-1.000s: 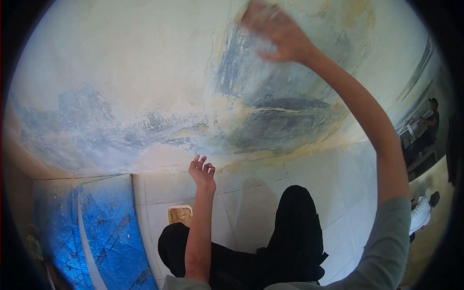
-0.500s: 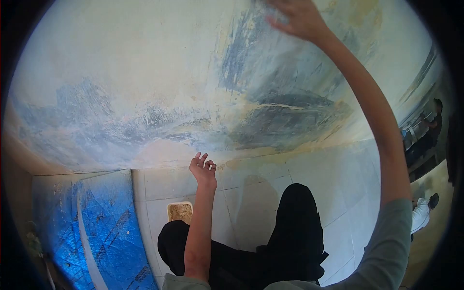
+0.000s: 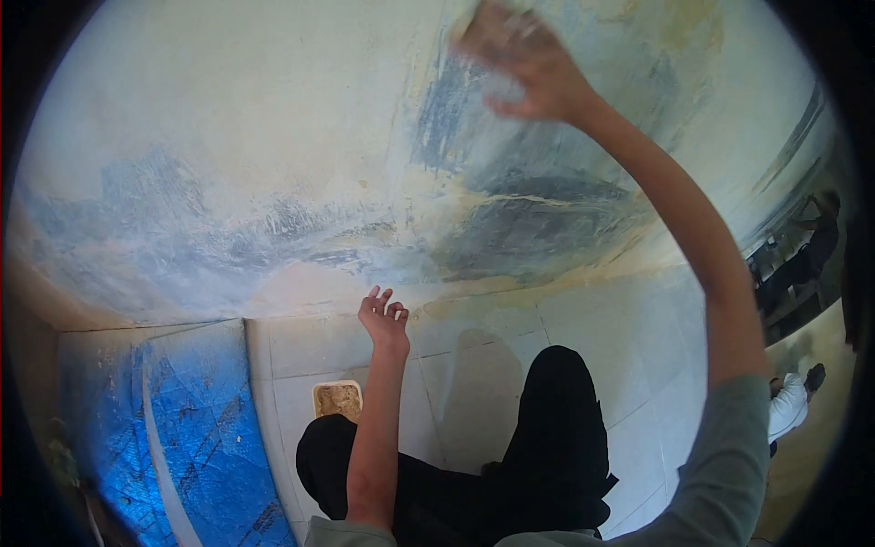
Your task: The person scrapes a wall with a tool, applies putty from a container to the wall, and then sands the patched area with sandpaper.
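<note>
My right hand (image 3: 524, 68) is raised against the upper part of the wall (image 3: 301, 118), over its blue-grey smeared patches. Its fingers are bent and blurred by motion, with the thumb apart below them. They seem to grip a small brownish thing (image 3: 468, 35) at the wall, too smeared to name. Lower down, my left hand (image 3: 383, 321) hovers in front of the wall's foot with loosely curled, separate fingers and nothing in it. A small cream-coloured tub (image 3: 317, 401) with brownish contents stands on the floor beside my knee, left of my left forearm.
Blue padded sheeting (image 3: 210, 401) covers the floor at the left, up to the wall. Pale tiles (image 3: 483, 392) lie around my bent legs (image 3: 561, 419). At the far right are a person in dark clothes (image 3: 811, 242) and another person's white garment (image 3: 788, 410).
My right hand has moved down and to the left across the wall. My left hand stays where it was. The person in dark clothes at the far right has shifted position slightly.
</note>
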